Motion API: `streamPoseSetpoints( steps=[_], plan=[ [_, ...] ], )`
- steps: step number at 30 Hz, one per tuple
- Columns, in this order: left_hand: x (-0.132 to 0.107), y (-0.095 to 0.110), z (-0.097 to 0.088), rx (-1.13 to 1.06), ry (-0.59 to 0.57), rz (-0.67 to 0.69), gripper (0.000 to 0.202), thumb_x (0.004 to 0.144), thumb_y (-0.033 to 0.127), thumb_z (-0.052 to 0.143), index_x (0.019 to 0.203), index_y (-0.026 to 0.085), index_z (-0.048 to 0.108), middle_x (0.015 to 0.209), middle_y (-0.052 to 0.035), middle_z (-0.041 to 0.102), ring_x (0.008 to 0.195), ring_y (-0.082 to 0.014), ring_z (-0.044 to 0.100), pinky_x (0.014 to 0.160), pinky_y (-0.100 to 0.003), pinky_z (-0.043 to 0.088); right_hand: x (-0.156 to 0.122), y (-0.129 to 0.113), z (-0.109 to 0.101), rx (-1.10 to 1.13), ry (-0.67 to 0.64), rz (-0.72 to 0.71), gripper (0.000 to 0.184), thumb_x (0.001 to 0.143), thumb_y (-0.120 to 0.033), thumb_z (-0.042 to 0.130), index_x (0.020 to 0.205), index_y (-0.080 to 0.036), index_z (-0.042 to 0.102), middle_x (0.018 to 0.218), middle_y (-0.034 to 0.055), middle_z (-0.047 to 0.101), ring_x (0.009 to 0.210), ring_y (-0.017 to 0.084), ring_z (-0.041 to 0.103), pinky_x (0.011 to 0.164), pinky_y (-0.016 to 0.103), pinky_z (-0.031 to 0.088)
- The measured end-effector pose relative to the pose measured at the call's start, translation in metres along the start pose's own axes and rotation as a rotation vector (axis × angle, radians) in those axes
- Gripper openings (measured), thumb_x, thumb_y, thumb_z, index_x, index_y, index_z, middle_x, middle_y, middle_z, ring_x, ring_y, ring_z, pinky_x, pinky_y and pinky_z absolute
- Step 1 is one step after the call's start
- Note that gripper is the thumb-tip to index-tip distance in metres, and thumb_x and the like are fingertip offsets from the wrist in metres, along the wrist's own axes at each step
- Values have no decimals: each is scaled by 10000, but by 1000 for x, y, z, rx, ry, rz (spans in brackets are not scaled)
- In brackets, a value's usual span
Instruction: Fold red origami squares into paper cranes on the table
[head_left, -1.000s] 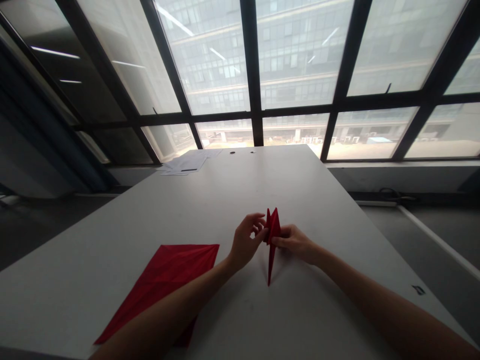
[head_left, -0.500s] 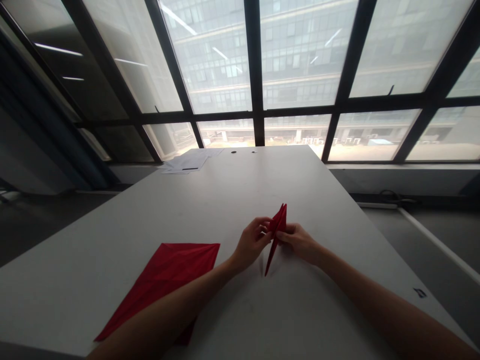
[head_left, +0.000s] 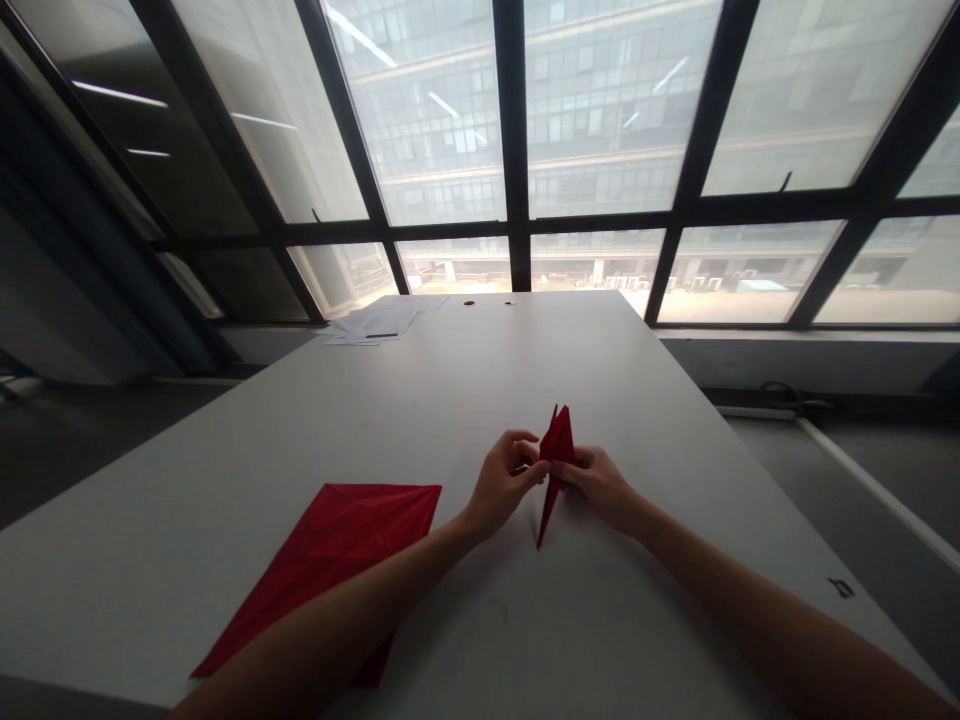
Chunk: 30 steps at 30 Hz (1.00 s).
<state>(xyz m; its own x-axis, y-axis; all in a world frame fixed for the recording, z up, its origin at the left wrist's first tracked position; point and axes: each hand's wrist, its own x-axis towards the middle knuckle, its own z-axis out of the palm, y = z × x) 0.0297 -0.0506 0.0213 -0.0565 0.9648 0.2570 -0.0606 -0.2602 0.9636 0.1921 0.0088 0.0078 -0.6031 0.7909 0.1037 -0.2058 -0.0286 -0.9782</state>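
Observation:
A narrow folded red paper piece [head_left: 554,462] stands upright just above the grey table [head_left: 420,400], its long point aimed down toward me. My left hand [head_left: 504,482] pinches its left side with curled fingers. My right hand [head_left: 600,482] pinches its right side, fingers closed on the fold. Both hands meet at the piece's middle.
A larger creased red paper sheet [head_left: 330,560] lies flat at the near left, partly under my left forearm. White papers [head_left: 379,322] rest at the table's far left corner. Two small dark dots [head_left: 469,302] sit near the far edge. Big windows stand behind.
The folded piece has shifted slightly away from me and to the right, tilting and then straightening. Both hands stayed pinched on it.

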Motion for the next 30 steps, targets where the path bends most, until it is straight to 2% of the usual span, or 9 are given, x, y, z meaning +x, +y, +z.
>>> streamPoseSetpoints(
  steps=[6,9,13,17,21,23,27,30],
  plan=[
    [2,1,-3,-1,38,-67,470,768,366,786,1152,149,624,683,32,573,628,-120,591,659,-268,510,-1,0,2,-33,62,-24,361,754,-484,750,939,-174,770,799,47,710,671,164,554,617,290,391],
    [3,0,-5,-45,16,-127,482,777,384,777,1175,141,654,743,-7,623,665,-130,602,681,-282,515,-1,2,2,-43,72,-29,369,759,-468,745,971,-167,768,812,51,715,671,164,559,612,289,395],
    [3,-2,-5,-39,21,-182,349,819,423,728,978,112,738,843,-83,700,722,-150,610,693,-288,500,-1,3,2,-74,34,-41,348,761,-461,743,933,-160,773,852,70,739,711,191,605,644,308,428],
    [2,-2,-6,54,50,-120,301,800,412,749,812,111,737,722,-54,682,667,-141,588,645,-266,473,-4,-1,5,-39,56,-43,340,783,-463,731,949,-169,768,908,88,758,774,226,661,698,335,473],
    [1,-2,-6,41,15,-183,311,789,410,761,878,113,743,786,-69,705,705,-164,623,669,-284,489,-4,-2,6,16,21,-43,363,781,-466,736,968,-155,760,941,104,761,852,268,695,778,381,519],
    [1,-3,-6,8,16,-221,339,776,414,773,917,107,750,829,-93,719,745,-184,642,696,-300,500,-3,0,6,-5,50,-39,375,780,-479,734,963,-152,750,927,98,758,834,257,695,745,364,532],
    [5,-6,-7,-109,146,-216,360,761,416,790,920,94,758,868,-118,729,750,-175,635,714,-297,502,0,6,6,-42,174,-36,368,834,-502,669,1008,-178,688,913,69,738,761,195,666,606,287,508],
    [7,-8,-8,-197,231,-195,356,740,407,810,903,95,760,844,-102,725,710,-147,617,725,-293,499,1,9,7,-59,149,-58,315,791,-435,734,961,-184,646,828,42,721,702,165,636,589,266,484]
  ],
)
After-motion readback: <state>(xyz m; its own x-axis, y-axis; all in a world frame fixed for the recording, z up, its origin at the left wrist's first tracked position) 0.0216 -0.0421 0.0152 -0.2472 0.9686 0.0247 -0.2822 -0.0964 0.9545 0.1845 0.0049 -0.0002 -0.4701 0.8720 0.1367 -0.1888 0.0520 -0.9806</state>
